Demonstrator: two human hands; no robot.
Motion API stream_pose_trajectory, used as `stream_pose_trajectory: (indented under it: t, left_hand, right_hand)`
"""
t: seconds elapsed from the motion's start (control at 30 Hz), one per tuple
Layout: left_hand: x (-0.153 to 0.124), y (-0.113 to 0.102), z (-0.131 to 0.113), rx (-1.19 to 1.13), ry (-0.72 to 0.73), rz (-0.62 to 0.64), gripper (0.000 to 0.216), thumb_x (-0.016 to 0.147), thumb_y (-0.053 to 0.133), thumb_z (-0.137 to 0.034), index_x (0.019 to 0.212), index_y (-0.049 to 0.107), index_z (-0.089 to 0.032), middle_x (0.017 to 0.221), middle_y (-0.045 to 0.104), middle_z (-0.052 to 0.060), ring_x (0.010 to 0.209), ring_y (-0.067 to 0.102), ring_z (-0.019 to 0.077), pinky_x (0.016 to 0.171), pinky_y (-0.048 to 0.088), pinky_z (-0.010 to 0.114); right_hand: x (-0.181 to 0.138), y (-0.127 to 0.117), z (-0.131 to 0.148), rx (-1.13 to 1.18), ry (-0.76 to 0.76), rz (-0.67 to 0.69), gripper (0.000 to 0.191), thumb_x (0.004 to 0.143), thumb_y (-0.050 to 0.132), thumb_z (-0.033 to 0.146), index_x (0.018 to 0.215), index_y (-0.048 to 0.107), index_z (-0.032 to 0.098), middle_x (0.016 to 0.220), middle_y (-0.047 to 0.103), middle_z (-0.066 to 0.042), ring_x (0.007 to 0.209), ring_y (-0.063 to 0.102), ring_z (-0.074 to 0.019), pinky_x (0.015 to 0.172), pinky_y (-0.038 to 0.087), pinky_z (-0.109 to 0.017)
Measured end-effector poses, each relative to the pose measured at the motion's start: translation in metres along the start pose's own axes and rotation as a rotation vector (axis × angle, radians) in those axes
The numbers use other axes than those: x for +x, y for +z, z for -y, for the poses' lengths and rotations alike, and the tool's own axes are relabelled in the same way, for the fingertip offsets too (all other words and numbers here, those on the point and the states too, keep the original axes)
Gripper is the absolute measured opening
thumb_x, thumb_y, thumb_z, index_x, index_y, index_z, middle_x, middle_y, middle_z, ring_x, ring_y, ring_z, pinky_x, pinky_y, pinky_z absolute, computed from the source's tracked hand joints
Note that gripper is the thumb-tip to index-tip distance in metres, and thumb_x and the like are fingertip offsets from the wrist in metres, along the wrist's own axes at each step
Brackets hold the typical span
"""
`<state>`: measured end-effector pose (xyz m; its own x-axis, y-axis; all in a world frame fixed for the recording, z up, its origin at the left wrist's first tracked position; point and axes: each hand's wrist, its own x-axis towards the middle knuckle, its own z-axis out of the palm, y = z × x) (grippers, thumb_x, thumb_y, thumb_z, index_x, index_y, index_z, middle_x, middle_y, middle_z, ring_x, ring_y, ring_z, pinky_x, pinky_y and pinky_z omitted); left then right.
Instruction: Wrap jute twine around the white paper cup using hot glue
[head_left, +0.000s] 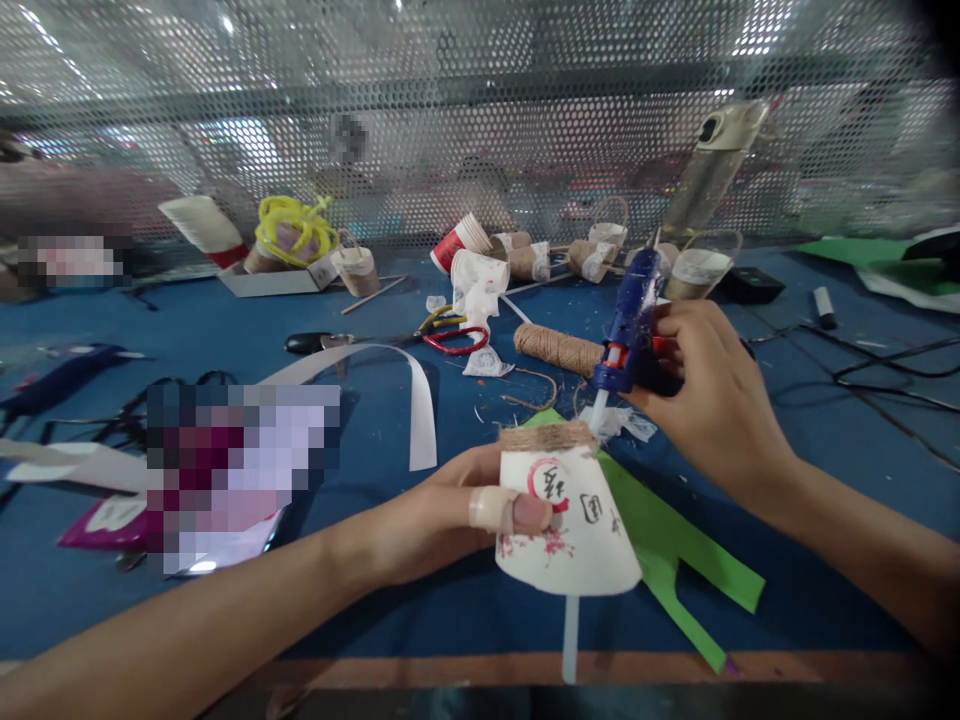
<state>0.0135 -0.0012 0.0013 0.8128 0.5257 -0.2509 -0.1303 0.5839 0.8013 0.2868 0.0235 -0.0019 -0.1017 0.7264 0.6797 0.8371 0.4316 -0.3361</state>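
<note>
My left hand [457,510] grips a white paper cup [577,530] held upside down near the table's front edge. The cup carries red and black print, and jute twine is wound round its upper end. A bandage wraps my left thumb, which presses on the cup's side. My right hand [712,400] is closed round a blue glue gun [630,320], nozzle pointing down at the twine band on the cup. A spool of jute twine [559,348] lies just behind the gun.
Green paper [675,545] lies under the cup on the blue table [375,300]. Red-handled scissors [450,338], a curled white paper strip [416,400], several twine-wrapped cups [592,255] and a yellow cord bundle [296,228] sit further back. Black cables [885,375] run at right. A perforated metal screen [480,110] closes the back.
</note>
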Motion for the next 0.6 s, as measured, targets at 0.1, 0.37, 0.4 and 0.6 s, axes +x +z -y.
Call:
stream_pose_trajectory:
  t: [0.1,0.37,0.4,0.6]
  left_hand:
    - [0.0007,0.0015,-0.0013,0.023,0.023,0.032,0.059,0.072,0.092,-0.046,0.122,0.075,-0.018,0.110,0.085,0.015,0.104,0.080,0.0344,0.088,0.059,0.039]
    - [-0.0025,0.0046,-0.0024,0.034,0.039,0.019,0.063,0.073,0.092,-0.048,0.126,0.075,-0.017,0.111,0.084,0.015,0.102,0.079,0.0322,0.086,0.060,0.037]
    - [-0.0028,0.0049,-0.0023,0.032,0.040,0.017,0.062,0.074,0.092,-0.048,0.126,0.075,-0.018,0.110,0.084,0.015,0.102,0.079,0.0316,0.086,0.060,0.037]
    - [-0.0009,0.0038,-0.0020,0.037,0.043,0.030,0.063,0.074,0.093,-0.045,0.127,0.077,-0.017,0.112,0.084,0.015,0.103,0.079,0.0306,0.087,0.060,0.035]
  right_hand:
    - [0.0002,-0.0014,0.0003,0.015,-0.005,-0.001,0.030,0.086,0.075,0.021,0.103,0.051,0.029,0.120,0.065,-0.014,0.100,0.068,-0.0326,0.080,0.062,-0.048]
    - [-0.0017,-0.0020,0.0006,0.054,-0.022,0.075,0.030,0.086,0.072,0.020,0.107,0.053,0.027,0.119,0.067,-0.013,0.106,0.070,-0.0341,0.086,0.063,-0.050]
    - [-0.0026,-0.0024,0.0005,0.033,-0.022,0.054,0.030,0.085,0.072,0.019,0.107,0.053,0.027,0.122,0.067,-0.015,0.109,0.070,-0.0356,0.086,0.062,-0.051]
    - [-0.0087,-0.0027,0.0051,0.028,-0.049,0.079,0.028,0.086,0.071,0.021,0.108,0.053,0.027,0.125,0.067,-0.015,0.115,0.070,-0.0381,0.075,0.063,-0.047]
